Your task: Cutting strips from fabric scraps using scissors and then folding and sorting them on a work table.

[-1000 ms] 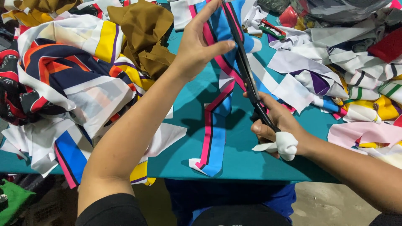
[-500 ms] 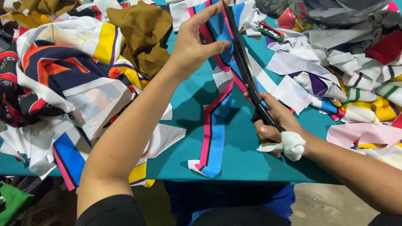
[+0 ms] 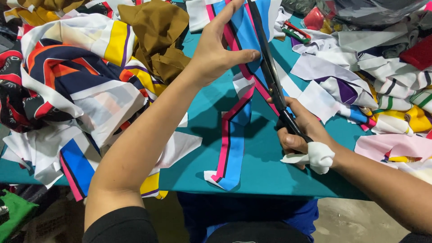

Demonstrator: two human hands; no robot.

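While the blue strip [image 3: 245,40] with pink and black edging runs from the top centre of the frame down the teal table [image 3: 265,166] to its lower edge, the scissors [image 3: 270,72] lie along its right side, blades pointing to the top. The right hand [image 3: 301,135], centre right, is closed around the scissor handles, which are wrapped in white cloth [image 3: 315,156]. The left hand [image 3: 220,47], upper centre, presses the strip flat, fingers stretched upward and thumb pointing right, touching the blades. A brown cloth [image 3: 157,38] lies just left of that hand. A heap of striped scraps [image 3: 67,85] in white, yellow, navy and red fills the left of the frame. More white and striped scraps [image 3: 382,90] cover the right side, with a small red-and-green tool [image 3: 296,32] near the upper right.
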